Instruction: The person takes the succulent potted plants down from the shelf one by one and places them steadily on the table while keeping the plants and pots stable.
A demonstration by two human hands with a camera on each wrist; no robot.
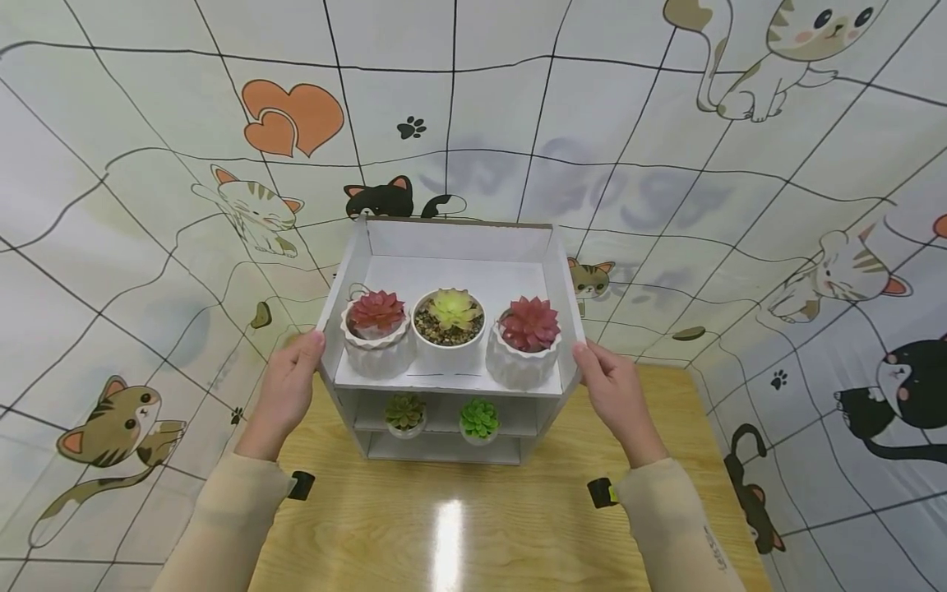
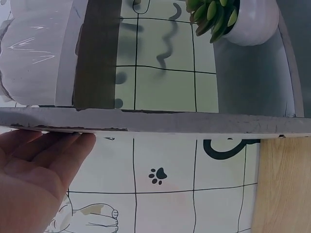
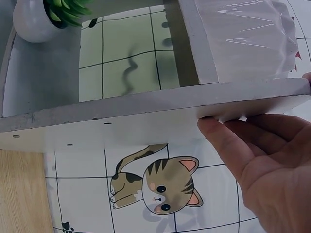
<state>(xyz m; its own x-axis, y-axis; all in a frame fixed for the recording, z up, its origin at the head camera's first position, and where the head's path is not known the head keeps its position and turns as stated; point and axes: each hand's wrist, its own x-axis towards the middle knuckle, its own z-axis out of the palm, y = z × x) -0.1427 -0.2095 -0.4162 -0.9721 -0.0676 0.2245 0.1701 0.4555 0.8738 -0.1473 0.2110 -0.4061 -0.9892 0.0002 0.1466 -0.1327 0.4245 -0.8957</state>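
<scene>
A small white shelf (image 1: 453, 380) stands upright between my two hands over the wooden table. My left hand (image 1: 287, 386) holds its left side panel (image 2: 194, 124), thumb up at the edge and fingers against the outer face. On the opposite side, my right hand (image 1: 617, 395) grips the right side panel (image 3: 121, 109) the same way. Along the top are a potted red succulent (image 1: 377, 311) at left, a yellow-green one (image 1: 453, 311) in the middle and another red one (image 1: 529, 324) at right. Lower down sit a dull green succulent (image 1: 404, 411) and a bright green one (image 1: 479, 418).
The light wooden table (image 1: 355, 526) extends in front of the shelf and to its right. White grid-patterned sheeting (image 1: 473, 107) with cartoon cats and hearts surrounds the table at the back and on both sides.
</scene>
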